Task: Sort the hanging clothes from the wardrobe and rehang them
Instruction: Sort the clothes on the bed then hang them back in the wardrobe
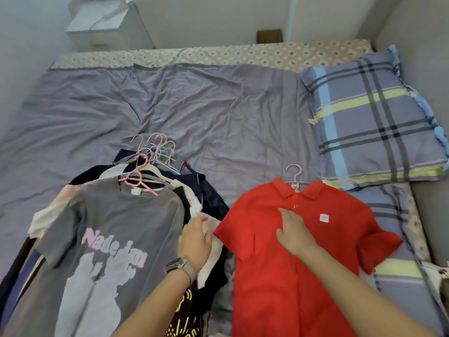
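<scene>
Head view, looking down on a bed (218, 113) with a grey-purple cover. Sorting step in hand, judged from the layout: one garment separated at lower right of the frame, the rest stacked at lower left.

Right hand (295, 233): flat, palm down on the chest of the red polo shirt (279, 276), fingers extended, no grip closed on anything; appears to smooth or press the fabric. Shirt lies face up on the bed, on one pale hanger (295, 177) with the hook pointing to the top of the frame.

Left hand (195, 240): rests on the right edge of the clothes pile (109, 239), fingers loosely curled against a pale garment; not clear whether a fold is pinched, so grip state cannot be told. Wristwatch (181, 266) on that wrist.

Count:
- Separated garments: one (red polo).
- Pile: top item a grey printed T-shirt (102, 251) on a pink hanger (138, 177); several layers beneath, exact number hidden.
- Hanger hooks (155, 147) fanned above the pile: roughly six or seven, overlapping, not countable with certainty.
- Pillows: one plaid pillow (371, 120), upper right.

Next move, as a judgement: release the polo, take the next hanger from the pile by its hook, lift clear of the tangled hooks, place by category. Rehanging not yet begun; wardrobe out of view.
</scene>
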Demonstrator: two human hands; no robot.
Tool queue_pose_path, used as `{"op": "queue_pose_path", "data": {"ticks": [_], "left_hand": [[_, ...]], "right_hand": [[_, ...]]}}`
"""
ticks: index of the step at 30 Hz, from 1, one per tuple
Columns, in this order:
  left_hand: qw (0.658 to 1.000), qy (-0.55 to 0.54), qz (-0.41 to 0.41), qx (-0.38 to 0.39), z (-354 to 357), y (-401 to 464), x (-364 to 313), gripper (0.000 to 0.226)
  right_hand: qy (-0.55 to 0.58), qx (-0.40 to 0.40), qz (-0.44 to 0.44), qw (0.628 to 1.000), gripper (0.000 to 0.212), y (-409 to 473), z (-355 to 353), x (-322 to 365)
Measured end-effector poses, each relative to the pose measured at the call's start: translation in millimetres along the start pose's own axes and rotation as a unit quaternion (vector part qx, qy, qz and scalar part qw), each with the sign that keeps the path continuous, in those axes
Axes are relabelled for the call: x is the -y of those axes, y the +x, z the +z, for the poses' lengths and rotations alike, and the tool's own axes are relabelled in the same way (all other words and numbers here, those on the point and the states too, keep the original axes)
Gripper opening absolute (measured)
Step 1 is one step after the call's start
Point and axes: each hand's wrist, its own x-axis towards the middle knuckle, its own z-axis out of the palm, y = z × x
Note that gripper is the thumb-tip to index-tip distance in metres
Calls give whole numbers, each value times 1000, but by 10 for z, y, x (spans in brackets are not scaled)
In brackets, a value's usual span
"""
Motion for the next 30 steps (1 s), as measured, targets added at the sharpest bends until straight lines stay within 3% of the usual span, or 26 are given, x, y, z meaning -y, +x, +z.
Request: {"op": "queue_pose_path", "data": {"ticks": [6,12,19,23,30], "left_hand": [[996,-57,-41,-57,-340,272,1017,35],[995,-66,-16,-74,-716,480,1672,37],[993,-75,12,-90,-1136,704,2242,38],[991,-80,19,-104,-1260,791,2428,37],[989,-96,12,-110,-1281,857,2728,38]], "right_hand": [[8,16,-92,996,61,285,489,896],[35,43,-141,989,46,681,783,2040],[44,33,-65,996,47,1202,1048,2999],[-56,63,-27,996,47,1291,1176,3152],[-26,71,23,997,47,1276,1399,3279]]}}
